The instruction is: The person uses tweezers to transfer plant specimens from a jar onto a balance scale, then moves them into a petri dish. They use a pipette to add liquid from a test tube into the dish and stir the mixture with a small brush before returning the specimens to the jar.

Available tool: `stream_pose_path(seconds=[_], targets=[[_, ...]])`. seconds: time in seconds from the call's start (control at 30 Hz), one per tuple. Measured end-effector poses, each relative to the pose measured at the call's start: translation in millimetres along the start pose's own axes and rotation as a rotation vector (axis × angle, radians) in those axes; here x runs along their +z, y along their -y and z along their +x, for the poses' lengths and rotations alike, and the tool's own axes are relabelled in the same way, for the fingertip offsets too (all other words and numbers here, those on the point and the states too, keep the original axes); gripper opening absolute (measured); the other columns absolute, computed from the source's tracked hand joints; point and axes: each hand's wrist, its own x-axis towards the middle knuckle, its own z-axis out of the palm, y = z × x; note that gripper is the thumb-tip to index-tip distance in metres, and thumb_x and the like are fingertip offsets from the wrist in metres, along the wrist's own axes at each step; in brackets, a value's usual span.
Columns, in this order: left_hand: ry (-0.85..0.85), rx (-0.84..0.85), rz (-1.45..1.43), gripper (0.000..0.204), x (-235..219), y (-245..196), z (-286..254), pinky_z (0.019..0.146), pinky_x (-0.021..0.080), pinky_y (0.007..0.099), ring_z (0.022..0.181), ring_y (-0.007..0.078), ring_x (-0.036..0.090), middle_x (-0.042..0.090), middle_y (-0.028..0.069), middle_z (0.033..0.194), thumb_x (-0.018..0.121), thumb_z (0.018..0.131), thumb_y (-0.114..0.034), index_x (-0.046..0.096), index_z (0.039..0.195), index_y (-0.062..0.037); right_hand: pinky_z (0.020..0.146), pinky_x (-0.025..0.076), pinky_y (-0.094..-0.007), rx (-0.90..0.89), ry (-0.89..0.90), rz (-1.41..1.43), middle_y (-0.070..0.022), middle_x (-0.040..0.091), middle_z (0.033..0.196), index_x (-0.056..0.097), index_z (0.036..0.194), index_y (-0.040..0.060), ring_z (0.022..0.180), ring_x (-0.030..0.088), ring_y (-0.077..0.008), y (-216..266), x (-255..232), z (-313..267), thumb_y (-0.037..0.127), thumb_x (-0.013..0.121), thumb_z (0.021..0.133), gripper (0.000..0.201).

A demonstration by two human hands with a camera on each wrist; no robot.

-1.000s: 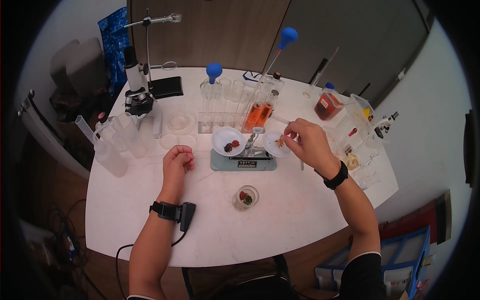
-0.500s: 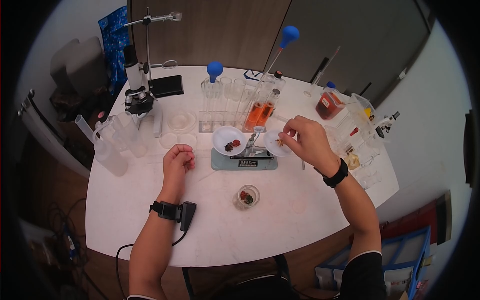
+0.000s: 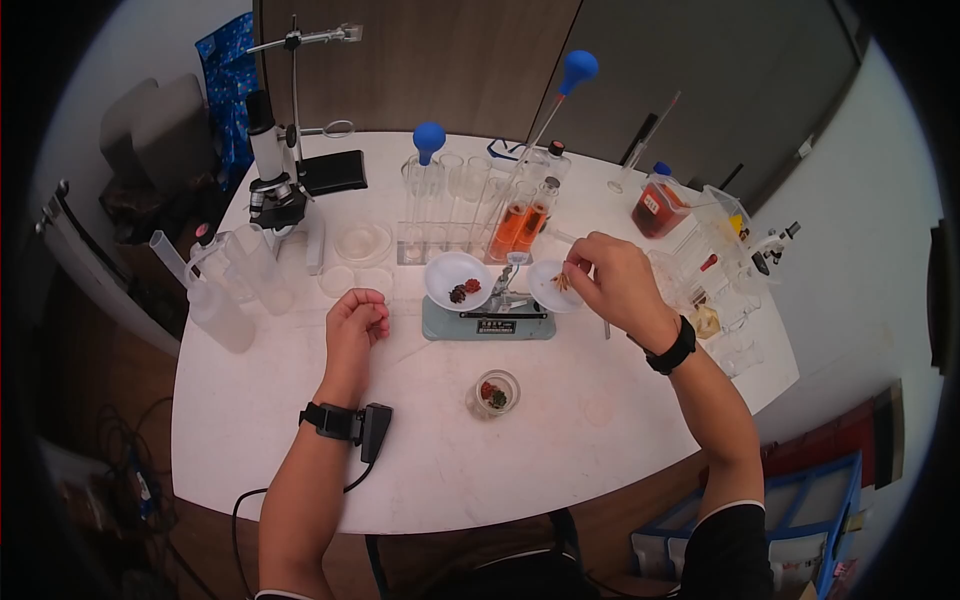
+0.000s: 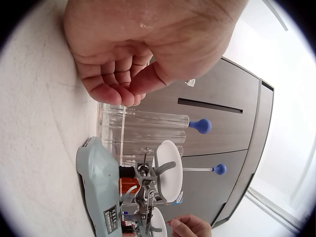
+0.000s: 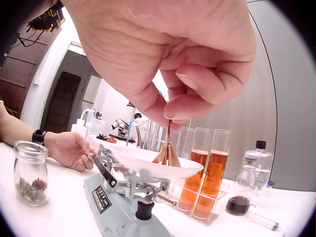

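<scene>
A balance scale (image 3: 440, 325) with a pale blue-green base stands mid-table, carrying two white pans. My right hand (image 3: 618, 285) is over the right pan (image 3: 540, 290), pinching the thin stem of a dried brown flower-like piece (image 5: 169, 154) between thumb and fingertips. Its pointed, splayed lower parts sit low in the pan in the right wrist view. Dark and red plant-like bits (image 3: 465, 290) lie in the left pan (image 3: 440, 272). My left hand (image 3: 354, 325) rests on the table left of the balance, fingers loosely curled and holding nothing.
In front of the balance stands a small glass jar (image 3: 478, 405) with red and green bits. Behind it are a rack of test tubes, two holding orange liquid (image 3: 508, 228). A microscope (image 3: 270, 180) and plastic bottles (image 3: 215, 315) stand left; glassware crowds the right side.
My right hand has shifted very slightly to the right over the pan, still pinching the dried piece. The left hand and the balance stay as they were.
</scene>
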Motion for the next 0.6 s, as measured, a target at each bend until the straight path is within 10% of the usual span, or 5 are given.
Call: stream_pose_path(seconds=[0.6], targets=[[0.001, -0.003, -0.008, 0.015, 0.6, -0.5, -0.7, 0.065, 0.046, 0.0243, 0.068, 0.0105, 0.053, 0.058, 0.0017, 0.08, 0.048, 0.086, 0.001, 0.058, 0.095, -0.0045, 0.063, 0.049, -0.0407, 0.005, 0.003, -0.013, -0.0118, 0.064, 0.077, 0.065, 0.08, 0.003, 0.071, 0.064, -0.0306, -6.9, 0.6, 0.3, 0.013, 0.066, 0.083, 0.01]])
